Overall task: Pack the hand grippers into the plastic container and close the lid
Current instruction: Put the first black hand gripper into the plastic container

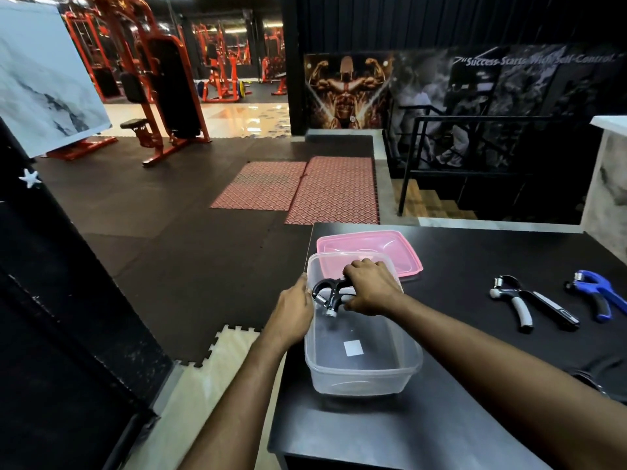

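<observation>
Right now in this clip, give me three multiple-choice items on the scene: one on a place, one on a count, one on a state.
1. Where does the pink lid lie?
A. On the table behind the clear container
B. Snapped onto the container
C. On the floor mats

2. How many hand grippers lie loose on the table, in no hand?
A. None
B. Two
C. Four

3. What is the right hand doing?
A. Resting flat on the table
B. Lifting the lid
C. Holding a black gripper over the open container

Answers:
1 A, the lid lies flat past the container's far rim.
2 B, a black-and-grey gripper and a blue gripper lie to the right.
3 C, its fingers wrap the handles while the left hand steadies the rim.
</observation>
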Tool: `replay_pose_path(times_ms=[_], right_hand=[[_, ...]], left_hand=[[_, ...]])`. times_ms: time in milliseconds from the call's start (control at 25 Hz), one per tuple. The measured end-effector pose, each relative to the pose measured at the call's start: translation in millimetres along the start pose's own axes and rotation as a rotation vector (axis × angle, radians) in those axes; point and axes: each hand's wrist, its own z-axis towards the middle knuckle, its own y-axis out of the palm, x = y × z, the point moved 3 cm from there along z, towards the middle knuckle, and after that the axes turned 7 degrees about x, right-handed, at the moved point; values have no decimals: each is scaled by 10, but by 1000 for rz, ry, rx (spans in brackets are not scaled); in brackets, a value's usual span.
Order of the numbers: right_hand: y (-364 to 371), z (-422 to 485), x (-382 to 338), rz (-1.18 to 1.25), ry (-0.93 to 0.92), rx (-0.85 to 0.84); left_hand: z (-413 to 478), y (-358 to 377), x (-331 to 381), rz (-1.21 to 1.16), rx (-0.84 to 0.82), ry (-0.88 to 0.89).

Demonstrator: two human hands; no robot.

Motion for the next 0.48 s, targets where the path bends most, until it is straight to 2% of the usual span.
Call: replay_pose_path(times_ms=[280,480], right_hand=[[282,101,35,137,106,-187],[349,73,52,90,153,-190]], left_hand=[[45,25,-85,37,2,-7],[54,43,-121,60,12,-44]])
